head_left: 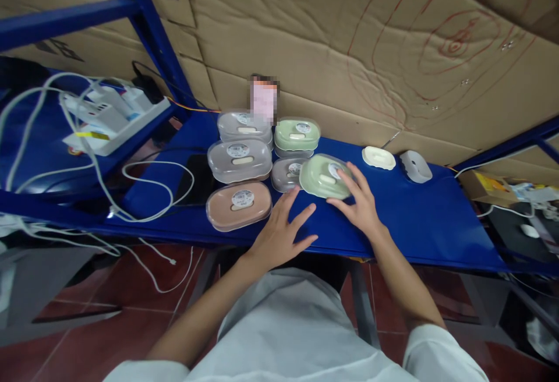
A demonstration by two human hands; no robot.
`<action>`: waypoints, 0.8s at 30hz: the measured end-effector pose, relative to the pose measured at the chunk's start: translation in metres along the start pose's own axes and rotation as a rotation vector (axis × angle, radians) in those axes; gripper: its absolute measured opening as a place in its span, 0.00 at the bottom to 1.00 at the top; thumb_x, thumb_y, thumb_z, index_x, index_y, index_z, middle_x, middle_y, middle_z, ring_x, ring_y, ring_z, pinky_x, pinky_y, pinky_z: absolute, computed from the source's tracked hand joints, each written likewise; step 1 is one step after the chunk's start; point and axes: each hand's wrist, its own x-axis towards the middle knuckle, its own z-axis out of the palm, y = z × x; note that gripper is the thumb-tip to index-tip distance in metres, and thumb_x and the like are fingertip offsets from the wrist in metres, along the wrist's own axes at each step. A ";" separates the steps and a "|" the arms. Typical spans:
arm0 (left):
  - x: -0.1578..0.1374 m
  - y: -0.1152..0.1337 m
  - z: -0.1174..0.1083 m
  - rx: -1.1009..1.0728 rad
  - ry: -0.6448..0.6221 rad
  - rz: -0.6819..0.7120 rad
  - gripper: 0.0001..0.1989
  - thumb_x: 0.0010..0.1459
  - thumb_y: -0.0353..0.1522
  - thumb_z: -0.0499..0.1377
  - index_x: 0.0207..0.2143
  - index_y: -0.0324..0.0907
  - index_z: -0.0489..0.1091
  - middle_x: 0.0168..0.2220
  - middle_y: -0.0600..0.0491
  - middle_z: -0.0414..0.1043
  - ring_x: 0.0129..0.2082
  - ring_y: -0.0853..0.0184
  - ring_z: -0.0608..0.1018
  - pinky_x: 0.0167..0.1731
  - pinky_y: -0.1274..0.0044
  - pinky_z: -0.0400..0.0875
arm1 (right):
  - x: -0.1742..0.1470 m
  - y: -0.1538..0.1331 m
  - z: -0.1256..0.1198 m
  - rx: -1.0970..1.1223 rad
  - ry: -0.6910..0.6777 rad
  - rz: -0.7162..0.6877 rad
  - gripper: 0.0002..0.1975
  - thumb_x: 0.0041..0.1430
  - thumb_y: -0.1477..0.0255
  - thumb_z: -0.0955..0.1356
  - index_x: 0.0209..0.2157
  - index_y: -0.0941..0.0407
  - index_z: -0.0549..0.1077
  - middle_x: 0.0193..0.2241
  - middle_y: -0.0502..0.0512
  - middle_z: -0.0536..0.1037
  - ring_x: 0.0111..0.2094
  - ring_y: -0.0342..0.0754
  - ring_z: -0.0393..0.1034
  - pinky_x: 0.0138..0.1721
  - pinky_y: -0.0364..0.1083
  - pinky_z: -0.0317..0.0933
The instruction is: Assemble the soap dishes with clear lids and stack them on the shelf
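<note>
A green soap box (321,179) with a clear lid and a round label is at the middle of the blue shelf, slightly tilted. My right hand (360,201) grips its right end, fingers on the lid and thumb at the near edge. My left hand (283,230) is open with fingers spread, just in front of a grey soap box (285,175) and holding nothing. To its left lies a pink-brown soap box (238,210). Behind that are grey soap boxes (233,171), seemingly stacked. Another green soap box (297,140) rests on a grey one at the back.
A cream oval tray (378,158) and a pale grey oval piece (416,166) lie at the right on the blue shelf (419,219). A phone-like screen (264,99) leans on the cardboard (314,50). White cables and a power strip (117,131) are at left.
</note>
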 end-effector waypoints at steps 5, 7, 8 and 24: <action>0.002 -0.001 0.002 0.035 -0.102 -0.060 0.36 0.70 0.36 0.62 0.75 0.48 0.53 0.76 0.36 0.48 0.75 0.43 0.58 0.69 0.50 0.63 | 0.058 0.004 0.027 0.050 -0.241 -0.053 0.40 0.69 0.50 0.69 0.76 0.41 0.54 0.77 0.58 0.52 0.76 0.64 0.51 0.73 0.66 0.55; 0.003 -0.002 0.003 0.035 -0.155 -0.086 0.34 0.70 0.36 0.61 0.74 0.47 0.55 0.75 0.36 0.52 0.74 0.44 0.61 0.69 0.51 0.65 | 0.068 0.005 0.034 0.035 -0.309 -0.067 0.42 0.70 0.47 0.67 0.77 0.41 0.49 0.78 0.57 0.47 0.78 0.66 0.43 0.73 0.70 0.49; 0.003 -0.002 0.002 0.038 -0.177 -0.097 0.33 0.71 0.36 0.61 0.74 0.47 0.55 0.74 0.36 0.53 0.74 0.44 0.62 0.68 0.51 0.65 | 0.070 0.008 0.035 0.030 -0.317 -0.065 0.43 0.70 0.46 0.65 0.78 0.42 0.47 0.79 0.57 0.46 0.78 0.66 0.40 0.74 0.71 0.47; 0.007 -0.001 0.002 0.083 -0.271 -0.123 0.30 0.71 0.36 0.59 0.73 0.48 0.58 0.72 0.40 0.59 0.70 0.48 0.68 0.66 0.54 0.69 | -0.030 0.087 -0.052 -0.191 -0.336 0.299 0.28 0.74 0.51 0.61 0.68 0.48 0.66 0.64 0.62 0.75 0.65 0.61 0.69 0.67 0.66 0.57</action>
